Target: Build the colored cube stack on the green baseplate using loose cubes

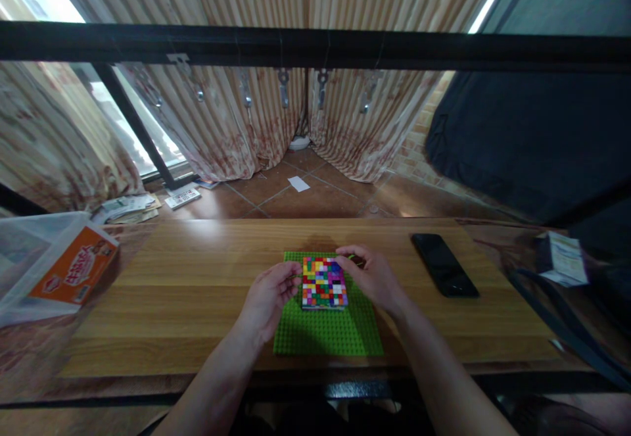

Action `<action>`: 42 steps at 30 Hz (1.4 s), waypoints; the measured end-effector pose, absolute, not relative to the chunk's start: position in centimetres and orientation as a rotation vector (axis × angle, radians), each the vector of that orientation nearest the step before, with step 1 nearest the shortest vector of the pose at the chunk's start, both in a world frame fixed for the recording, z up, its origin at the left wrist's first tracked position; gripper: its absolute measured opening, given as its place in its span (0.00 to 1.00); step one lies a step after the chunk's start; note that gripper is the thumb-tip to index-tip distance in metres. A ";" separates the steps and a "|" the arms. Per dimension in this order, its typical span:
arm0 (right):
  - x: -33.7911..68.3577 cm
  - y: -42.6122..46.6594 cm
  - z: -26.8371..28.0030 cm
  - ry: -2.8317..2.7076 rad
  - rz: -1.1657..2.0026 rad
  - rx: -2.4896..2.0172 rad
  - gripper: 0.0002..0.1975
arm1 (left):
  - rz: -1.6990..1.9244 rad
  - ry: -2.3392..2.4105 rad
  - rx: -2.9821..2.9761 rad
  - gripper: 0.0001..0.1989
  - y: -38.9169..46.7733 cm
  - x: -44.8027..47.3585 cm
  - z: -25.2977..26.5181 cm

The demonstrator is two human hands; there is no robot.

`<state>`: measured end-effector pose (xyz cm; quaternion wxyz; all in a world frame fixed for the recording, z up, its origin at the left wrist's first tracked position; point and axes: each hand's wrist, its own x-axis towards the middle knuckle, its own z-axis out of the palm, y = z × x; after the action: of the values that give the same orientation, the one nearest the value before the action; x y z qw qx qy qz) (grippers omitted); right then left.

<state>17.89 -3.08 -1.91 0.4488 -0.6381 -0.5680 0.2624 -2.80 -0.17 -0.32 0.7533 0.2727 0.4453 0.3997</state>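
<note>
A square block of small multicoloured toy bricks sits on a green studded baseplate on the table. My left hand is at the block's left side, its fingers curled in and the thumb and fingertips close to the far left corner. Whether something small is between those fingertips I cannot make out. Over the far right corner is my right hand, bent at the fingers. Its thumb lies on the corner and the index finger reaches just past the far edge, closed around that corner. The palm partly covers the baseplate's right side.
A black phone lies on the wooden table to the right. Left of it stands a clear plastic tub with an orange label. A small box is at the far right. A black metal bar with hanging clips crosses in front of curtains.
</note>
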 end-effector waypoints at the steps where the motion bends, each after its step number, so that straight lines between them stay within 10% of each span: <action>1: 17.8 -3.0 -1.9 -1.414 0.652 -1.579 0.11 | 0.874 0.972 0.595 0.08 -0.2 -2.8 -0.3; 42: 16.8 -2.8 -2.6 -1.122 1.063 -1.489 0.14 | 0.874 1.069 0.563 0.12 -0.4 -2.3 -1.1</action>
<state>16.82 -2.82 -2.56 0.4775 -0.6098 -0.4593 0.4350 -2.31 -0.36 -1.08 0.7345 0.2562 0.4864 0.3978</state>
